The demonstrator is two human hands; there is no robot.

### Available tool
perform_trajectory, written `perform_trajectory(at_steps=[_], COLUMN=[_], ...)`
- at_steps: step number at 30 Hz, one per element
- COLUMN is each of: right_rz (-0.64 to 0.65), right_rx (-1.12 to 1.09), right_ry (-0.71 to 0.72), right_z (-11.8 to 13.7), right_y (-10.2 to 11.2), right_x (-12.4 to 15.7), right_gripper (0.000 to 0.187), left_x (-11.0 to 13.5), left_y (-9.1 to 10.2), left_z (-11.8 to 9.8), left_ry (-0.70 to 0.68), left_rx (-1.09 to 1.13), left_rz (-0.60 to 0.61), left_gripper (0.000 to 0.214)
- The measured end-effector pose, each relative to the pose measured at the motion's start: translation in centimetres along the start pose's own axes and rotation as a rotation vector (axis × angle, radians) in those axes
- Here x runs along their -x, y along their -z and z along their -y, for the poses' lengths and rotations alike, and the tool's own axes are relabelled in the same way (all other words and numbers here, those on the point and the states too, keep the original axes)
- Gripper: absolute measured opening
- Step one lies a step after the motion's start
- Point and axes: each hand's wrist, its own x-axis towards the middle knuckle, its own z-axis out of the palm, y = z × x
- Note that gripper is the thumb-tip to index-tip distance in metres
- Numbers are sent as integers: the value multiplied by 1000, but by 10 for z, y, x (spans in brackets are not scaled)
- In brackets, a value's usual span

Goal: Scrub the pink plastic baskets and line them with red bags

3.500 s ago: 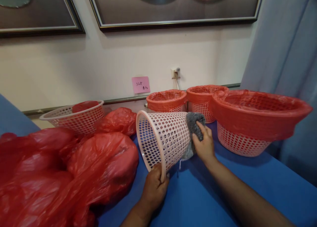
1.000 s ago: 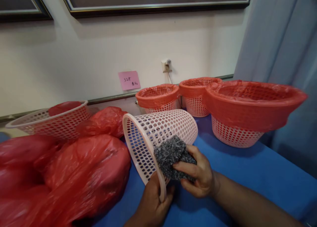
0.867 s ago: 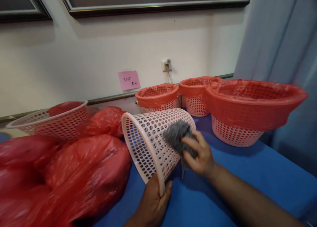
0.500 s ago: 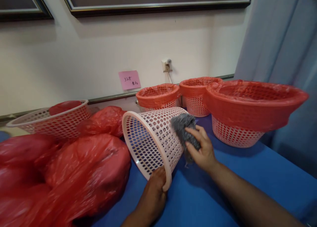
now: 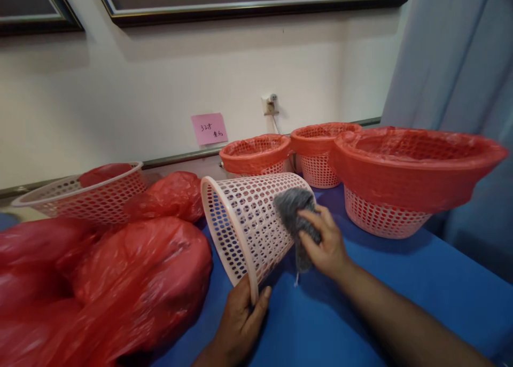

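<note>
A pale pink perforated basket (image 5: 252, 223) lies on its side on the blue table (image 5: 320, 324), its mouth facing left. My left hand (image 5: 240, 319) grips the basket's rim at the bottom, thumb over the edge. My right hand (image 5: 326, 244) is closed on a grey fuzzy cloth (image 5: 294, 212) and presses it against the basket's outer wall near the base.
Three baskets lined with red bags stand at the back right: a large basket (image 5: 417, 169) and two smaller baskets (image 5: 256, 154), (image 5: 320, 148). Crumpled red plastic bags (image 5: 120, 281) pile up on the left beside a shallow basket (image 5: 84, 193). A blue curtain (image 5: 460, 68) hangs at right.
My right hand has slid the cloth from the basket's lower wall near the rim up toward its base. The basket has turned slightly in my left hand.
</note>
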Motion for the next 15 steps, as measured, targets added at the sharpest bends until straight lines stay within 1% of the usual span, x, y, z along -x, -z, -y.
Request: perform_trajectory(at_steps=[1, 3, 4, 5, 6, 7, 9, 12, 14, 15], right_rz=[-77, -170, -192, -202, -203, -190, -127, 86, 200, 221], right_rx=[26, 16, 4, -1, 3, 14, 25, -78, -154, -165], right_ry=[-141, -390, -465, -493, -470, -400, -172, 196, 351, 381], right_z=[-15, -40, -48, -52, -50, -43, -17, 28, 44, 45], right_y=[1, 3, 3, 3, 3, 2, 1, 0, 0, -1], right_x=[-6, -17, -20, -22, -21, -19, -8, 13, 23, 25], right_gripper=[40, 42, 44, 45, 46, 44, 42, 50, 56, 56], left_x=[-1, -2, -2, -2, -1, -1, -1, -2, -3, -4], left_y=[1, 1, 1, 1, 1, 1, 0, 0, 0, 1], left_z=[0, 0, 1, 1, 2, 2, 3, 2, 2, 3], left_ry=[5, 3, -4, -10, -16, -20, -26, -43, -61, -66], left_rx=[-13, -46, -60, -70, -75, -75, -63, -26, 8, 19], left_rz=[27, 79, 103, 122, 134, 139, 134, 130, 147, 151], left_gripper=[46, 47, 47, 47, 46, 45, 46, 46, 45, 45])
